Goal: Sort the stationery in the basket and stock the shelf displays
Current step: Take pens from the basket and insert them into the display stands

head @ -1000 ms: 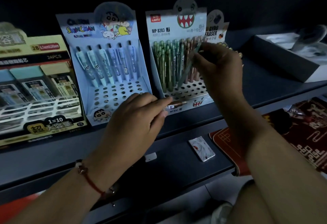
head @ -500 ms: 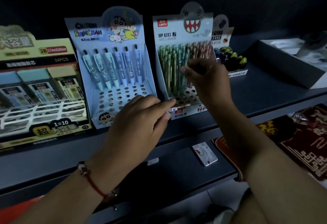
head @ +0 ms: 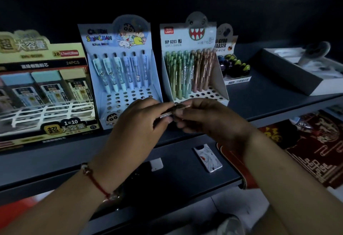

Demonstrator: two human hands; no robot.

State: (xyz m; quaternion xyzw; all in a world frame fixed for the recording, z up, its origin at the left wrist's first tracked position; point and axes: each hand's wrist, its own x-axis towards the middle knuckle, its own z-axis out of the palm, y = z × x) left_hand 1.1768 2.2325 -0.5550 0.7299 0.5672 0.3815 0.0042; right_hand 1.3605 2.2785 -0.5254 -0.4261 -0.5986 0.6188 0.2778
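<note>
Your left hand [head: 141, 121] and right hand [head: 209, 117] meet in front of the shelf [head: 259, 93], and a slim pencil [head: 172, 111] bridges the two. Your left fingers [head: 157, 107] are curled over its lower end, thumb underneath, pinching it; its pale labelled barrel shows just under those fingertips. Your right fingers [head: 187, 105] curl in from the other side and pinch the pencil's upper end, with its thin tip poking out just past them toward the right. The pencil lies almost level, tilted slightly up toward your right hand. Just beyond your right fingers stands the pencil display box [head: 187, 36] with the toothy face, its back rows full and its front holes open. Beyond your left fingers stands the blue cartoon pen box [head: 104, 38], six pens upright at the back.
</note>
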